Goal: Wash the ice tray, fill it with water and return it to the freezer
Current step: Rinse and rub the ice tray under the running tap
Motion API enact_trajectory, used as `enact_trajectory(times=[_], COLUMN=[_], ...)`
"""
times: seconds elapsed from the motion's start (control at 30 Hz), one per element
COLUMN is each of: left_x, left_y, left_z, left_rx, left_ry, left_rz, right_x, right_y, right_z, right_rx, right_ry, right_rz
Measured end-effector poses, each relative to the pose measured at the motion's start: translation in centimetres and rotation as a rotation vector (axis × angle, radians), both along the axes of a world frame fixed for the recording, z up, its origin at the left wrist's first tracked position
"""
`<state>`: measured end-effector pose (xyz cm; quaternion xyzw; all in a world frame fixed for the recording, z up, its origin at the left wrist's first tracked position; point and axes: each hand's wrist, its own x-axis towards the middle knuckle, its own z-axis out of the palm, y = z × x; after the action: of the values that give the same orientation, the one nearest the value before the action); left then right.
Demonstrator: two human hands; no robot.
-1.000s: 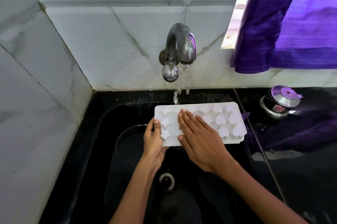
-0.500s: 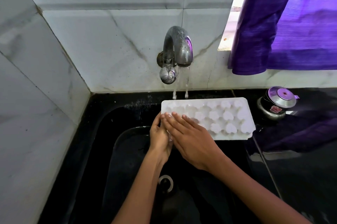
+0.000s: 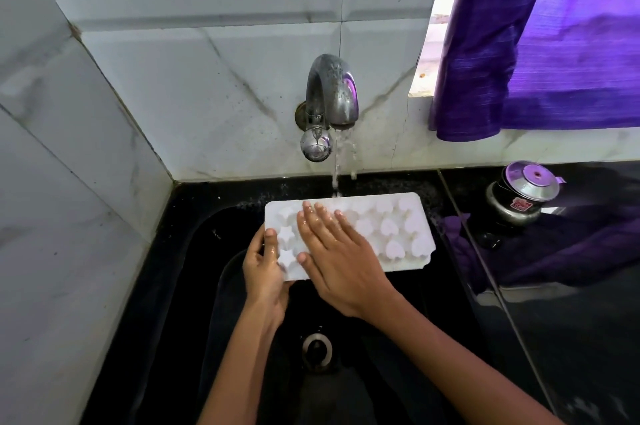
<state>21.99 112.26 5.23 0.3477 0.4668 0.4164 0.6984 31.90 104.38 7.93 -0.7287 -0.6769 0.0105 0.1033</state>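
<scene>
Head view: tray [image 3: 398, 234] has shifted back left under the tap [image 3: 330, 95] stream over the sink [image 3: 194, 251], left hand [image 3: 265, 272] gripping its end, right hand [image 3: 334, 251] flat, rubbing; washing continues.

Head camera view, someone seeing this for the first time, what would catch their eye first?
Probably the white ice tray held over the black sink, bright against the dark basin, with water running from the steel tap onto its far edge. The left hand grips the tray's left end while the right hand lies flat across its star and heart moulds. Next, the purple curtain at upper right.
</scene>
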Motion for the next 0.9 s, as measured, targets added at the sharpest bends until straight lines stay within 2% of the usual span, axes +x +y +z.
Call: enact_trajectory(times=[0.1, 0.17, 0.4, 0.53, 0.63, 0.8, 0.9], left_x=[-2.0, -3.6, -5.8, -5.4, -5.2, -5.1, -5.5], left_y=[0.8, 1.3, 1.2, 0.9, 0.9, 0.7, 1.0], left_z=[0.0, 0.0, 0.0, 0.3, 0.5, 1.1, 1.4], left_rx=[-0.012, -0.019, -0.025, -0.013, 0.002, 0.035, 0.084], left_ry=[0.03, 0.041, 0.036, 0.027, 0.031, 0.014, 0.034], left_rz=[0.061, 0.105, 0.135, 0.148, 0.161, 0.122, 0.094], right_x=[0.4, 1.4, 2.6, 2.9, 2.8, 4.0, 6.1], right_y=[0.0, -0.2, -0.6, 0.2, 0.6, 0.7, -0.3], right_z=[-0.2, -0.4, -1.6, -2.1, -2.1, -1.0, 0.1], right_rx=[-0.026, -0.036, -0.02, -0.007, -0.048, 0.025, 0.147], right_ry=[-0.012, 0.009, 0.082, 0.163, 0.315, 0.761, 0.984], right_rz=[0.161, 0.169, -0.031, -0.324, -0.507, -0.733, -0.671])
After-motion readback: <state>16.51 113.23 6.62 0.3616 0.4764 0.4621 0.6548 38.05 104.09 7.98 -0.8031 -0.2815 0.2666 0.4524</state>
